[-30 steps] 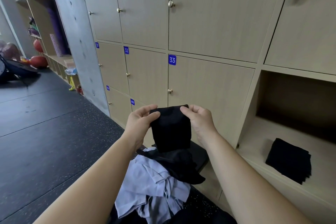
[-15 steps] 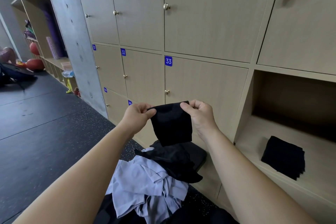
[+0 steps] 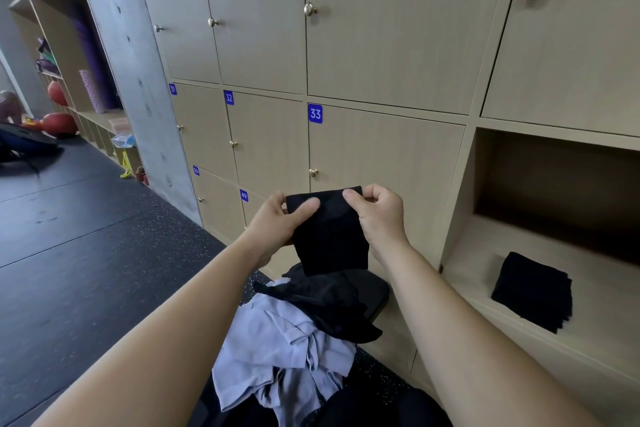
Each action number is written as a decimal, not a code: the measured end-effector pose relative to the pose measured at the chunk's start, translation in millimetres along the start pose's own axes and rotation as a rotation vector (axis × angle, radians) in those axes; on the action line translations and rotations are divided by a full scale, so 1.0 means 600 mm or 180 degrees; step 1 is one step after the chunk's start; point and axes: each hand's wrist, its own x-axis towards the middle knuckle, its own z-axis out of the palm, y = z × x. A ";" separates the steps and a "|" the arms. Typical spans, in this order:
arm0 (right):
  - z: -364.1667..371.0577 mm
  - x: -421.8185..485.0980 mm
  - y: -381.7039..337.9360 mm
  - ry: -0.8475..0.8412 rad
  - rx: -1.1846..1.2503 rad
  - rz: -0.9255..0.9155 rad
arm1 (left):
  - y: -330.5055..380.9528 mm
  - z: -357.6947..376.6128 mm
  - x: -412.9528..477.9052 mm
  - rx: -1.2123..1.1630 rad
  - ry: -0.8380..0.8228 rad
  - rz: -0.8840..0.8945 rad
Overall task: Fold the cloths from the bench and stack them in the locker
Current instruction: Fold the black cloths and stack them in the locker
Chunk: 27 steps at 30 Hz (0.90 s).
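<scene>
**Inspector:** The left hand (image 3: 277, 218) pinches the upper left corner of the black cloth (image 3: 329, 239), thumb across the front. The right hand (image 3: 379, 215) pinches the upper right corner. Both are clamped on the cloth, close together.

**Clerk:** Where is the cloth?

**Inspector:** Head view, the only one. It hangs as a narrow folded panel in front of the lower part of door 33 (image 3: 381, 156). Below the door, the bench (image 3: 379, 291) carries the unfolded pile (image 3: 277, 340), grey-blue and black. Right of the door, the open locker (image 3: 478, 263) holds a folded black stack (image 3: 531, 291).

**Clerk:** Risks?

**Inspector:** Three, in my judgement. The panel is held by its top edge only, so a slack pinch would let the layers slide and the fold open. Its hanging end is just above the pile, and lowering it could snag loose cloth. The stack lies toward the locker's front, where a careless placement could knock it askew or off the shelf.
</scene>
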 end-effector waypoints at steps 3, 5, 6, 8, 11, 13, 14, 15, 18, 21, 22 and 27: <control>-0.010 -0.003 -0.004 -0.0009 0.0103 0.0045 | -0.003 0.013 0.006 -0.0024 0.0018 0.0051; -0.020 -0.001 -0.005 -0.0120 0.0305 0.0236 | -0.002 0.021 0.010 -0.0081 0.0142 0.0110; -0.027 0.000 -0.006 -0.0207 0.0331 0.0368 | -0.001 0.024 0.012 -0.0106 0.0177 0.0135; -0.041 -0.002 -0.009 -0.0585 0.0235 0.0625 | -0.001 0.031 0.015 -0.0169 0.0170 0.0154; -0.053 -0.007 -0.001 -0.1056 0.0107 0.0801 | -0.001 0.043 0.018 -0.0359 0.0185 0.0139; -0.057 -0.005 0.008 -0.0877 0.0176 0.0710 | -0.001 0.053 0.015 -0.0515 0.0116 0.0093; -0.060 -0.003 0.012 -0.0757 0.0184 0.0616 | 0.000 0.059 0.011 -0.0606 0.0023 0.0035; -0.063 -0.002 0.014 -0.0666 0.0182 0.0529 | -0.001 0.064 0.007 -0.0667 -0.0113 -0.0041; -0.080 0.002 0.016 -0.0412 0.0169 0.0295 | -0.009 0.086 -0.003 -0.0528 -0.0522 -0.0320; -0.102 0.003 0.015 -0.0366 0.0163 0.0228 | -0.021 0.109 0.000 -0.0354 -0.0661 -0.0375; -0.111 0.003 0.014 -0.0415 0.0169 0.0278 | -0.023 0.116 0.002 -0.0329 -0.0648 -0.0342; -0.147 0.002 0.016 -0.0557 -0.0121 0.0292 | -0.023 0.149 0.013 -0.0365 -0.0463 -0.0217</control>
